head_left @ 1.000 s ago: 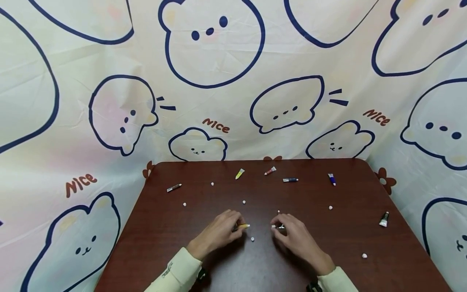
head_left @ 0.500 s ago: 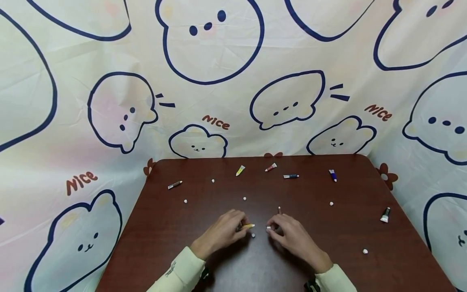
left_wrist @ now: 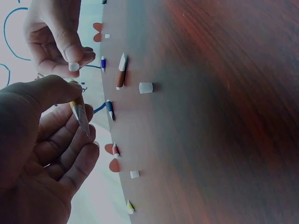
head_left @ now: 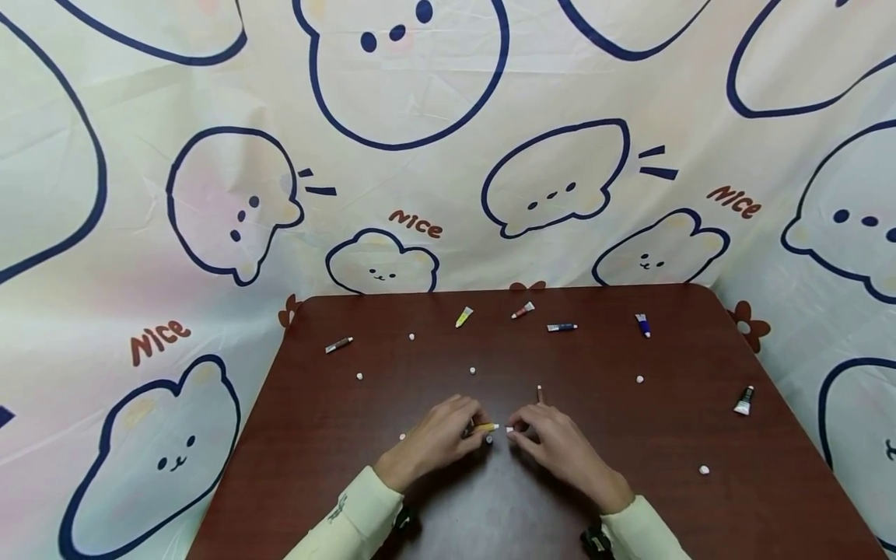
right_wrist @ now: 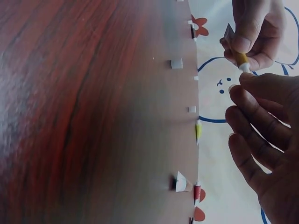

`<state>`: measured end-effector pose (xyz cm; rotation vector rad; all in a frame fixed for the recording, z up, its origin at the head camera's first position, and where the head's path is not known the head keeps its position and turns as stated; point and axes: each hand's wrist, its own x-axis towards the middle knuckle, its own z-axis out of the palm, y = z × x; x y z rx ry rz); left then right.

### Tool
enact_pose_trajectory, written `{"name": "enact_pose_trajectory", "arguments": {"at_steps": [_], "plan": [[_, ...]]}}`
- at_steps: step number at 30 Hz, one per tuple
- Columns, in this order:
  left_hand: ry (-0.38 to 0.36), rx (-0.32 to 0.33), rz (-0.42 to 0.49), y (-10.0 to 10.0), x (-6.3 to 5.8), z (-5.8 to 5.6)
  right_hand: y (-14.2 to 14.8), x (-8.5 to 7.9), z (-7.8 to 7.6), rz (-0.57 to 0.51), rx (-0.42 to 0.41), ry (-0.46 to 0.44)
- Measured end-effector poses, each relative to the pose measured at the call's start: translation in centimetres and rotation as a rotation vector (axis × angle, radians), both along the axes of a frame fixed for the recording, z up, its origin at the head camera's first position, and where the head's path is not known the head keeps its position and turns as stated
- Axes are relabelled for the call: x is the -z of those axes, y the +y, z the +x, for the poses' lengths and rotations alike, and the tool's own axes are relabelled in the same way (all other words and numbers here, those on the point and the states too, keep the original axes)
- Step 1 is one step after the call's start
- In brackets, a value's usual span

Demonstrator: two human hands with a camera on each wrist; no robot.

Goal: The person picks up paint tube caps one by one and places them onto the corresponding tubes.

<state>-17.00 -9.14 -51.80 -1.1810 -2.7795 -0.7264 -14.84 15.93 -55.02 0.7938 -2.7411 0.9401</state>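
Note:
My left hand [head_left: 437, 432] pinches a small ochre-yellow paint tube [right_wrist: 240, 58] between thumb and fingers, its white nozzle end pointing right. Facing it, my right hand [head_left: 560, 443] pinches a small white cap [left_wrist: 74, 66] at the thumb tip. In the head view a narrow gap separates the tube's tip from this cap. Close by the left fingertips, a loose white cap [head_left: 489, 439] lies on the table. Just beyond the right knuckles is a brown paint tube [left_wrist: 120, 77], partly hidden by that hand in the head view.
Several paint tubes lie along the far part of the brown table [head_left: 630, 435], among them a yellow tube [head_left: 464, 317] and a blue tube [head_left: 642, 326]. A black tube [head_left: 744, 400] lies at the right edge. Loose white caps, one a cap [head_left: 704, 470] at right, are scattered around.
Both hands have drawn together, bringing the ochre tube's tip and the white cap close. The head view has tilted down slightly, and a cap behind my left wrist has come into sight.

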Motion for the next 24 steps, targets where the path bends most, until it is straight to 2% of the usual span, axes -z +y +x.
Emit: {"name": "enact_pose_trajectory", "arguments": {"at_steps": [19, 24], "plan": [[0.028, 0.020, -0.013, 0.31, 0.02, 0.07, -0.81, -0.14, -0.24, 0.013, -0.021, 0.008], [0.070, 0.038, 0.002, 0.29, 0.03, 0.19, -1.00, -0.06, -0.17, 0.017, -0.026, 0.019]]}}
